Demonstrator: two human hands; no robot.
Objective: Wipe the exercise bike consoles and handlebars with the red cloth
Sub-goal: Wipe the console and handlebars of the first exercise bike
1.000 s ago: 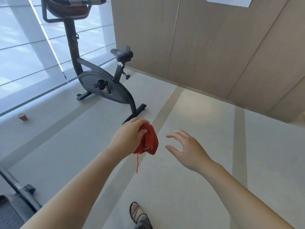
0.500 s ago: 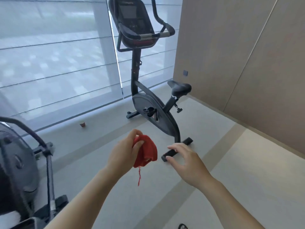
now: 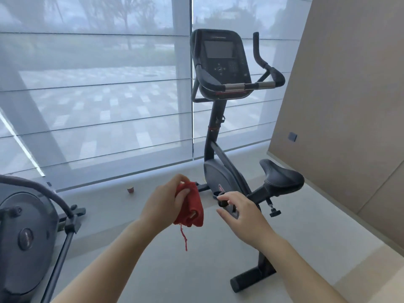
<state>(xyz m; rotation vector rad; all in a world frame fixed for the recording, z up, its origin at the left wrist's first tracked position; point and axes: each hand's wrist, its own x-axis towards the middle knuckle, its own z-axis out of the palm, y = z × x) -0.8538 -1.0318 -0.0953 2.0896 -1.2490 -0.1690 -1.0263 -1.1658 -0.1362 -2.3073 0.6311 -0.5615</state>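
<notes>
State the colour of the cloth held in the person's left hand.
The cloth is plain red; it shows best in the head view.

No wording here is clear enough to read. The exercise bike's console (image 3: 220, 62) has a faint line of lettering (image 3: 218, 37) above its dark screen (image 3: 219, 49), too blurred to make out. Far below the console, a red round sticker (image 3: 221, 187) on the flywheel cover (image 3: 218, 171) is partly hidden. To the console's lower left, an oval badge (image 3: 27, 236) on a second machine (image 3: 26, 206) is illegible.
</notes>
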